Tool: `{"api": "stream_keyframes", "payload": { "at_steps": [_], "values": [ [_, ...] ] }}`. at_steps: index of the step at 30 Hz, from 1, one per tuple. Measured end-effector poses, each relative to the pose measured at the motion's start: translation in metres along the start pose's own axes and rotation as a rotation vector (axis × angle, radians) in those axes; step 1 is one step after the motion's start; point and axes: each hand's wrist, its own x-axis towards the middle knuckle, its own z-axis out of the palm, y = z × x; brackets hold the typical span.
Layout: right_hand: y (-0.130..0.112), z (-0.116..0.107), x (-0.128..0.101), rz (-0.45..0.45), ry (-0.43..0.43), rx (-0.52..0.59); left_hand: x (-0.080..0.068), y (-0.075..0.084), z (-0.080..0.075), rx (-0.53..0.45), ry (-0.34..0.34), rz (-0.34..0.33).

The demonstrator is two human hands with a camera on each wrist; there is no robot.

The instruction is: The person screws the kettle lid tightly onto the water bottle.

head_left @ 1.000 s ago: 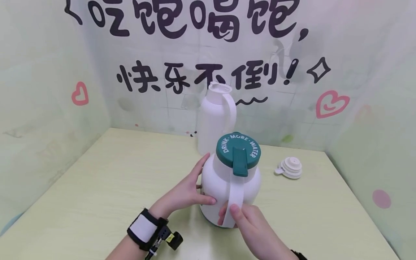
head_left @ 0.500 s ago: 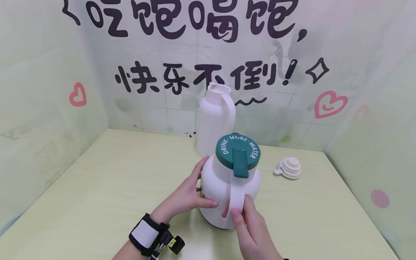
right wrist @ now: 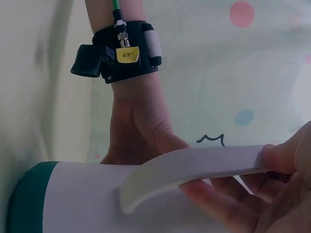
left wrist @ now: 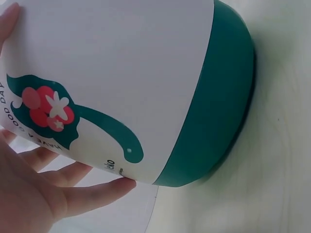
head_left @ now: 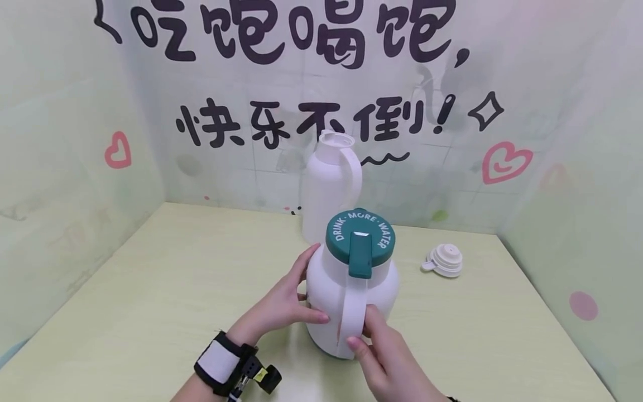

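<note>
- Head view: one white jug with a green lid (head_left: 351, 290) stands near the table's (head_left: 150, 312) front edge.
- Right hand (head_left: 387, 357) pinches its handle (head_left: 353, 312); left hand (head_left: 281, 307) lies flat against its side.
- Two jugs: a lidless white one (head_left: 329, 184) stands behind.
- One loose white lid (head_left: 444, 260) lies right.
- Green base (left wrist: 218, 97) shows only from the left wrist.

Both hands are bare, with no rings and no sleeves in view; the nails are short and plain. The left hand (head_left: 281, 304) has a black strap (head_left: 221, 365) around the wrist, with a white rectangular patch on its outer face. A small black camera block (head_left: 266, 378) is fixed on the inner side of this strap. In the right wrist view, a yellow label (right wrist: 125, 55) with small dark marks sits on the strap, and a silver metal connector above it joins a green cable (right wrist: 115, 6). Of the right hand (head_left: 389, 363) only a dark strap edge shows at the wrist.
</note>
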Motion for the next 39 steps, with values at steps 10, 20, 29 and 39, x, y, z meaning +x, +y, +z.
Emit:
{"api": "stream_keyframes", "payload": {
  "at_steps": [10, 20, 29, 39],
  "values": [
    [0.004, 0.014, 0.018, -0.113, -0.102, 0.141, -0.022, 0.001, -0.024, 0.016, 0.035, -0.001],
    [0.003, 0.033, 0.067, -0.133, -0.135, 0.215, -0.03, 0.011, -0.075, 0.065, 0.102, -0.043],
    [-0.007, 0.034, 0.109, -0.099, -0.213, 0.156, -0.024, 0.015, -0.109, 0.107, 0.123, -0.031],
    [0.005, 0.036, 0.143, -0.064, -0.249, 0.163, -0.008, 0.014, -0.139, 0.15, 0.138, -0.068]
  ]
}}
